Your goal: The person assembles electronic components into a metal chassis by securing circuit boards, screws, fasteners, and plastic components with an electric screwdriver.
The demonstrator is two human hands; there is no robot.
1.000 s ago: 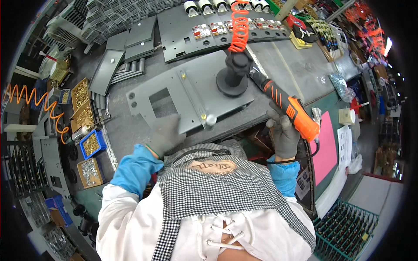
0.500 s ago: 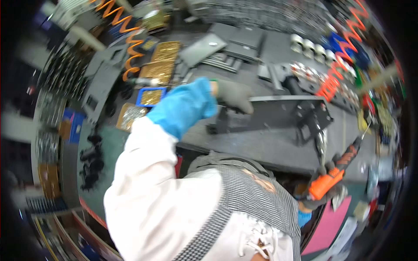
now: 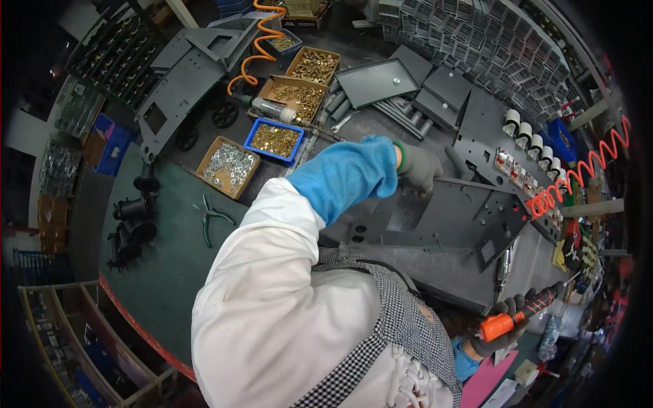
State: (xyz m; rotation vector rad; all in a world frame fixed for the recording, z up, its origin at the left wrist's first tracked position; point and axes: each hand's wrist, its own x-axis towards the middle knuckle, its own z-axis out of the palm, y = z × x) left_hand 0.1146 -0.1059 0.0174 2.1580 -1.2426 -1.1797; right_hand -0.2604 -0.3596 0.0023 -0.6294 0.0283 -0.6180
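On gray panel (image 3: 435, 217), left hand (image 3: 418, 166), unmoved.

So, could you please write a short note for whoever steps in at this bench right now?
Left hand: grey glove, blue sleeve, gripping the upper edge of the grey sheet-metal bracket on the workbench.
Right hand: gloved, holding the orange-handled power screwdriver low at the right, away from the bracket.
Nearby: trays of brass screws and silver washers to the left, green-handled pliers on the mat, orange coiled air hose at the right.
Done: bracket is on the bench and steadied.
Left: the driver is not yet on any fastener; how many screws are already in cannot be told.
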